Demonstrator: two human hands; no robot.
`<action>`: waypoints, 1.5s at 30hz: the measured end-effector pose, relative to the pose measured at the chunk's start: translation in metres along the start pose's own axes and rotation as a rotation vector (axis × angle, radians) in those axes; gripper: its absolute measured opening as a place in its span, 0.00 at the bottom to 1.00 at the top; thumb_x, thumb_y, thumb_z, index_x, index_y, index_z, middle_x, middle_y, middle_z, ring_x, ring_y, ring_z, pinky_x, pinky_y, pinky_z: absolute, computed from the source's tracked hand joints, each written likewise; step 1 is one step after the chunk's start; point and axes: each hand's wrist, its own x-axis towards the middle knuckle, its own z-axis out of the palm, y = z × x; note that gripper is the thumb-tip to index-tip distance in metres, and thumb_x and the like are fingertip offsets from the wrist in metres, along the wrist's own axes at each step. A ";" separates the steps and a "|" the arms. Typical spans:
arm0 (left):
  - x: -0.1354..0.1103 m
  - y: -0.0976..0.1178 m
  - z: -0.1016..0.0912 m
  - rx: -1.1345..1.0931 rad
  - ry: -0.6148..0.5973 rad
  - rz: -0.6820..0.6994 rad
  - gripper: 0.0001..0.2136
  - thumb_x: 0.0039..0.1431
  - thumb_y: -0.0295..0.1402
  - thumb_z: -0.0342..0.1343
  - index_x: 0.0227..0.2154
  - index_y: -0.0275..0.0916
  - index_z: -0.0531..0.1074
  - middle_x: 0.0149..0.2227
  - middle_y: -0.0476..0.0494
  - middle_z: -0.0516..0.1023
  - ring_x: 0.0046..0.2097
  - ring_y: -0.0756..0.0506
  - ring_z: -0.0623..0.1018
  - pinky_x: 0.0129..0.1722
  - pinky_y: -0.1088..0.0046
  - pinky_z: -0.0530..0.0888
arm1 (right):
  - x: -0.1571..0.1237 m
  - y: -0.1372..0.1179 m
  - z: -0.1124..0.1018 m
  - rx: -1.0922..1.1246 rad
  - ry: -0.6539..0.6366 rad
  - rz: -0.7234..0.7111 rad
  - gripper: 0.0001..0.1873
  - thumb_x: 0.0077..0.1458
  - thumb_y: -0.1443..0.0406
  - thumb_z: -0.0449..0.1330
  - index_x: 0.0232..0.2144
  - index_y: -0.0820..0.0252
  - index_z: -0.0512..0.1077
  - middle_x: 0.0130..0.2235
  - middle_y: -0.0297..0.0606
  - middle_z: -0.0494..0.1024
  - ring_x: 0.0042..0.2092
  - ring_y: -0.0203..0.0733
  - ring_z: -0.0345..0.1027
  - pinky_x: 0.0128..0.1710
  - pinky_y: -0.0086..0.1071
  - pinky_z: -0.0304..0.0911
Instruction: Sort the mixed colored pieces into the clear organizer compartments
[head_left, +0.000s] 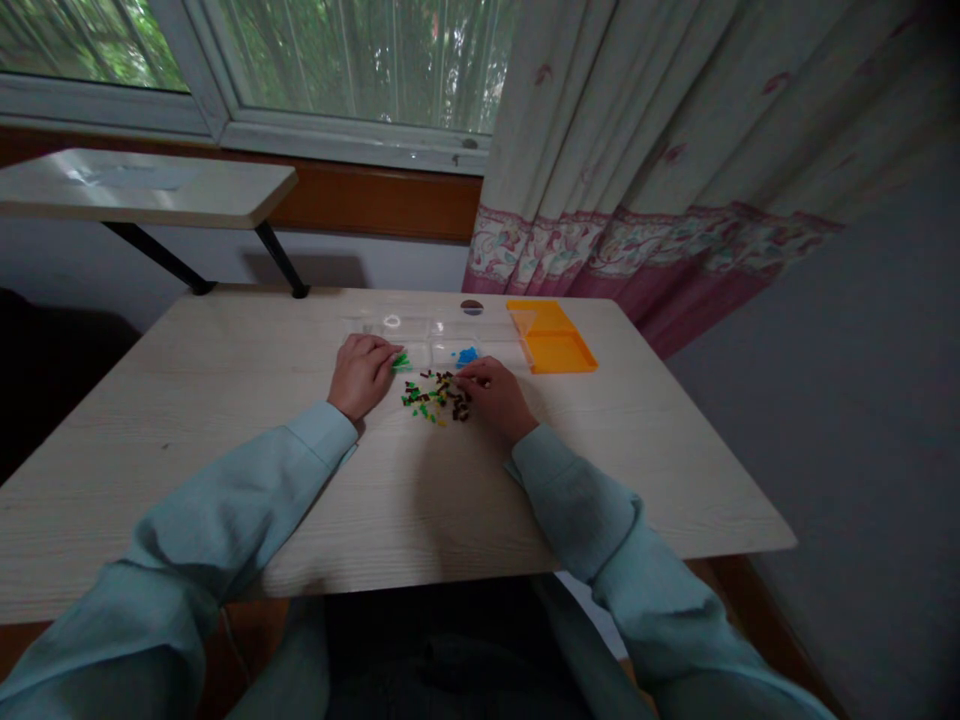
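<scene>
A loose pile of small pieces (437,398), dark brown, green and yellow, lies on the table between my two hands. My left hand (361,376) rests at the pile's left, its fingers drawn together at the near edge of a clear compartment box (420,352). Right beside those fingertips are green pieces (401,362) in one compartment. Over the pile's right side, my right hand (498,396) is closed in a pinch; anything between its fingertips is too small to make out. Blue pieces (467,356) sit in another compartment, just beyond my right fingers.
An orange tray (564,352) lies at the clear box's right end. Behind the box is a round dark hole (472,308) in the table (247,400). A raised shelf (150,190) on black legs stands at the back left. A curtain (600,200) hangs behind.
</scene>
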 end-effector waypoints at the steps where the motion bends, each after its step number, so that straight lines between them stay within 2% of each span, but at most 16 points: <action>1: 0.000 0.003 -0.001 -0.005 -0.001 0.020 0.13 0.64 0.35 0.48 0.45 0.42 0.75 0.40 0.41 0.74 0.46 0.41 0.69 0.47 0.59 0.65 | 0.000 0.000 0.001 0.044 0.017 0.023 0.08 0.53 0.61 0.62 0.31 0.60 0.78 0.35 0.38 0.74 0.36 0.39 0.67 0.37 0.33 0.63; 4: -0.001 0.016 -0.003 -0.026 -0.026 0.123 0.13 0.64 0.36 0.49 0.46 0.44 0.75 0.41 0.42 0.75 0.46 0.42 0.69 0.48 0.59 0.65 | 0.000 -0.002 0.003 0.156 0.018 0.060 0.10 0.51 0.58 0.63 0.30 0.59 0.77 0.33 0.36 0.75 0.36 0.39 0.68 0.38 0.33 0.63; 10: -0.003 0.038 -0.004 -0.067 -0.116 0.316 0.15 0.62 0.40 0.53 0.49 0.46 0.72 0.42 0.43 0.76 0.46 0.42 0.70 0.47 0.61 0.65 | -0.002 -0.010 0.007 0.239 -0.104 0.005 0.10 0.53 0.58 0.62 0.29 0.58 0.78 0.32 0.35 0.76 0.38 0.39 0.69 0.40 0.33 0.62; 18: -0.004 0.038 -0.004 -0.066 -0.078 0.343 0.12 0.62 0.39 0.53 0.46 0.45 0.74 0.38 0.44 0.77 0.44 0.44 0.71 0.47 0.62 0.66 | -0.005 -0.017 0.006 0.272 -0.182 -0.006 0.12 0.54 0.57 0.61 0.32 0.58 0.79 0.33 0.37 0.77 0.39 0.40 0.69 0.42 0.33 0.62; 29: -0.004 0.036 -0.005 -0.018 -0.072 0.382 0.09 0.62 0.40 0.53 0.40 0.45 0.75 0.35 0.45 0.78 0.42 0.44 0.72 0.45 0.63 0.66 | -0.005 -0.015 0.008 0.230 -0.202 -0.037 0.13 0.56 0.57 0.59 0.31 0.59 0.78 0.33 0.36 0.76 0.37 0.39 0.69 0.39 0.31 0.62; 32: -0.003 0.033 -0.005 0.011 -0.069 0.348 0.09 0.62 0.40 0.54 0.39 0.44 0.76 0.36 0.45 0.78 0.42 0.43 0.71 0.45 0.61 0.65 | -0.003 -0.010 0.006 0.149 -0.087 -0.045 0.11 0.56 0.59 0.59 0.31 0.59 0.78 0.33 0.37 0.76 0.37 0.39 0.68 0.40 0.32 0.62; 34: -0.002 0.029 -0.005 0.024 -0.054 0.279 0.09 0.62 0.40 0.53 0.37 0.43 0.76 0.36 0.45 0.78 0.43 0.43 0.71 0.46 0.61 0.65 | -0.003 -0.005 0.002 0.069 0.005 -0.044 0.09 0.55 0.61 0.60 0.32 0.59 0.78 0.33 0.37 0.75 0.36 0.39 0.67 0.39 0.33 0.63; 36: 0.000 0.022 -0.004 0.020 -0.034 0.183 0.10 0.62 0.41 0.53 0.35 0.42 0.76 0.36 0.44 0.78 0.43 0.42 0.71 0.46 0.60 0.65 | -0.003 -0.002 -0.001 -0.021 0.045 -0.055 0.08 0.55 0.62 0.60 0.33 0.58 0.78 0.33 0.37 0.74 0.35 0.39 0.66 0.38 0.33 0.63; 41: 0.004 0.006 -0.001 -0.010 0.029 -0.017 0.12 0.62 0.41 0.51 0.33 0.41 0.76 0.36 0.43 0.76 0.43 0.42 0.70 0.47 0.60 0.65 | -0.007 -0.005 -0.006 -0.233 -0.050 -0.093 0.07 0.57 0.64 0.59 0.34 0.58 0.77 0.38 0.39 0.73 0.40 0.40 0.67 0.41 0.34 0.63; 45: 0.004 -0.001 0.002 -0.009 0.052 -0.066 0.11 0.61 0.40 0.53 0.34 0.41 0.77 0.36 0.42 0.76 0.43 0.41 0.70 0.47 0.57 0.65 | -0.010 -0.011 -0.005 -0.372 -0.110 -0.149 0.08 0.59 0.66 0.57 0.36 0.56 0.77 0.41 0.40 0.73 0.42 0.40 0.67 0.41 0.32 0.63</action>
